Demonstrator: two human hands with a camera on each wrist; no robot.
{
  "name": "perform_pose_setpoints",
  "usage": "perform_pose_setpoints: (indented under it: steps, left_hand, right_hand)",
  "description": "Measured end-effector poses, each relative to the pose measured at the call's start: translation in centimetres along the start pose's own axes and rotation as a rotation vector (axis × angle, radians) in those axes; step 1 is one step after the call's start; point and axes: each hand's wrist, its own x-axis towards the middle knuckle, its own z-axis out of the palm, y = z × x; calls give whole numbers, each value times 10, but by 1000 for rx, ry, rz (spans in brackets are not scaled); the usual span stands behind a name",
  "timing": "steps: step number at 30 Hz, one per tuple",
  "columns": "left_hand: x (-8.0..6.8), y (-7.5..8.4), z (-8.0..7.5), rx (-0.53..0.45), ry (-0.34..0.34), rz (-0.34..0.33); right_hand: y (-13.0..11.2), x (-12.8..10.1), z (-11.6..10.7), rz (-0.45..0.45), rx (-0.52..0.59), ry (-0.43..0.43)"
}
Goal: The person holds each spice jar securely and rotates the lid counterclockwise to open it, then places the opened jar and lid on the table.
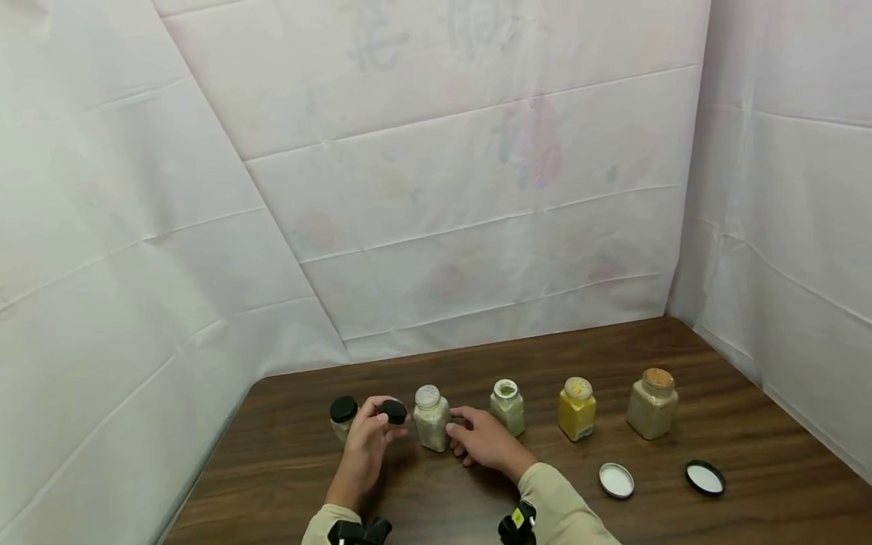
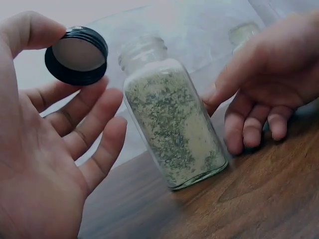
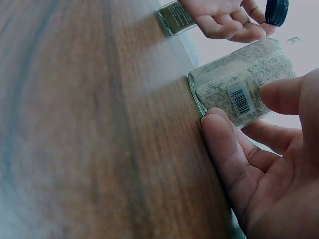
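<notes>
My left hand (image 1: pixel 368 443) pinches a black screw lid (image 2: pixel 77 56) by its edge, hollow side showing in the left wrist view, its other fingers spread. Beside that hand stands a square glass jar of green herb flakes (image 1: pixel 432 424), upright on the table, its holed shaker top uncovered. Right at the jar's right side are the thumb and fingertips of my right hand (image 1: pixel 487 439), fingers loosely bent rather than wrapped round it. In the right wrist view a barcode label (image 3: pixel 241 99) shows on the jar near the thumb.
Partly hidden by my left hand is a black-lidded jar (image 1: pixel 344 409). To the right stand a pale green jar (image 1: pixel 508 414), a yellow jar (image 1: pixel 576 415) and a tan jar (image 1: pixel 651 412) with an orange-stained top. Two lids (image 1: pixel 616 481) lie upturned at the front right. White sheets (image 1: pixel 477 227) hang around the table.
</notes>
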Motion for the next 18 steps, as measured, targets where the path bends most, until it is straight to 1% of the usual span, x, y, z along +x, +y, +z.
perform_pose_setpoints:
  steps: [4,7,10,12,18]
  left_hand:
    - [-3,1,-1,61,35,9]
    - [-4,4,-2,135,22,-1]
    - [-6,7,-4,234,-34,-25]
    - [-6,9,-6,310,-91,-54]
    - [-2,11,-5,480,-250,-207]
  right_hand:
    - [0,0,0,-4,-1,0]
    - [1,0,1,-3,-4,4]
    - [0,0,1,1,-8,9]
    - [-1,0,1,2,-8,9]
    - [-3,-1,1,3,-8,11]
